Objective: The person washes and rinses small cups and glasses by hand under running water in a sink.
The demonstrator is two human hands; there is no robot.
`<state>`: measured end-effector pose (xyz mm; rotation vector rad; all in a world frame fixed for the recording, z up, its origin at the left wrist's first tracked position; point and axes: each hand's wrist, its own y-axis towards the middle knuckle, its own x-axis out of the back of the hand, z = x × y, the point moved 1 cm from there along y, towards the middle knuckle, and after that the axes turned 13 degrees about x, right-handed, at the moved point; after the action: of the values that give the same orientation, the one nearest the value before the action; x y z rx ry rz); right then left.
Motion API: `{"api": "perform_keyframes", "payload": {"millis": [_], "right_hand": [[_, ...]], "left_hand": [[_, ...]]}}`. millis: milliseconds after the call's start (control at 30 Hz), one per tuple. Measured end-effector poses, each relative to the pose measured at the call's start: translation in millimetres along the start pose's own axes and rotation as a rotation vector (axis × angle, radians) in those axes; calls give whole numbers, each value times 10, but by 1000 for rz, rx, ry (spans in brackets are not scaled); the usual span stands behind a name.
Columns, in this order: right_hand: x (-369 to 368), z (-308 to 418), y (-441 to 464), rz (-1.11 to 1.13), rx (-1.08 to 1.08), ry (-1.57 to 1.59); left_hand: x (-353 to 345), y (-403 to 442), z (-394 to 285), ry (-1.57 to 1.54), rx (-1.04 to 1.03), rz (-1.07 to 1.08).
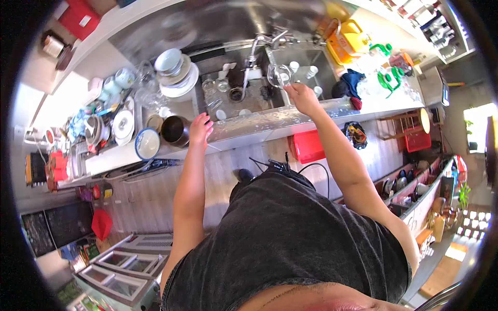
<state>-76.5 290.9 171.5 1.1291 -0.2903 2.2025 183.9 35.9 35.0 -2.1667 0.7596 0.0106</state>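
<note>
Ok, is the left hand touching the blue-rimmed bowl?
Apart: the head view shows a dark pot between the left hand and the blue-rimmed bowl.

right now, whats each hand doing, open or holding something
Left hand: open, fingers slightly apart, nothing visible in it.
Right hand: closed, holding a clear glass vessel by its near side.

Wood-plank floor (140, 201), grey-brown. Shiny metal wall panel (220, 28) across top, streaked with reflections. Pale, glass-panelled cabinet (120, 279) at lower left. Round-topped wooden stool (424, 121) at right. Beyond it, bright window (476, 136); strong glare along far left.
</note>
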Motion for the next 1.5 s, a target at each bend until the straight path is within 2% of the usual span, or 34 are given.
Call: {"api": "perform_keyframes", "payload": {"millis": [100,167,233,267,300,367,400,467,500,600,833,867,933,1000,1033,1100,1133,1300,1367,1400,1433,1500], "right_hand": [[420,-130,-405,-200,292,-74],[661,-378,-640,-155,254,-122],[903,-528,-951,-235,171,-96],[1076,-613,-1084,-174,94,-38],[1143,-794,-1237,-279,143,-48],[1428,-1023,-1512,-221,-98,81],[1548,-1213,-1657,-243,-118,72],[1720,-1788,-1984,-239,-264,236],[1723,-2146,-2134,-348,-257,404],[2252,-2533,-2532,-464,-326,609],[3335,-4197,-3337,-659,-575,605],[3493,-4446,-3372,-673,-565,602],[3686,-4906,-3513,-778,-740,528],[3844,-5413,-3671,-761,-723,480],[3908,-5339,-3638,-885,-716,529],[3991,-5547,-3668,-984,-780,577],[4108,-5672,-3657,-991,-771,567],[4732,-6222,-3506,-1044,-794,519],[5177,-6755,-3365,-958,-718,478],[5398,-7136,-3264,-910,-609,402],[5636,-7360,-3069,-886,-669,379],[6111,-7804,-2616,-825,-526,355]], "left_hand": [[47,1,95,-64,-32,7],[-1,-42,127,-74,-42,-20],[-58,-39,158,-56,-43,-45],[-111,-44,178,-43,-52,-68],[-185,-65,183,-31,-62,-89],[-319,-31,242,34,-115,-88],[-385,25,273,37,-115,-85],[-616,81,328,63,-88,-104],[-747,79,375,56,-91,-110],[-1181,15,585,44,-118,-111],[-1730,-78,1184,-28,-50,-169],[-1813,-73,1200,-46,-55,-164],[-1987,-40,1160,-22,-54,-198],[-2015,66,1017,63,-53,-213],[-1986,155,900,98,-56,-214],[-2108,338,853,121,-7,-259],[-2193,372,828,154,-2,-319],[-2608,192,989,100,-9,-353],[-2743,-68,1161,86,-24,-400],[-2680,-101,1285,44,-32,-393],[-2634,-226,1412,39,-70,-364],[-2879,-573,1651,-59,-78,-496]]}}
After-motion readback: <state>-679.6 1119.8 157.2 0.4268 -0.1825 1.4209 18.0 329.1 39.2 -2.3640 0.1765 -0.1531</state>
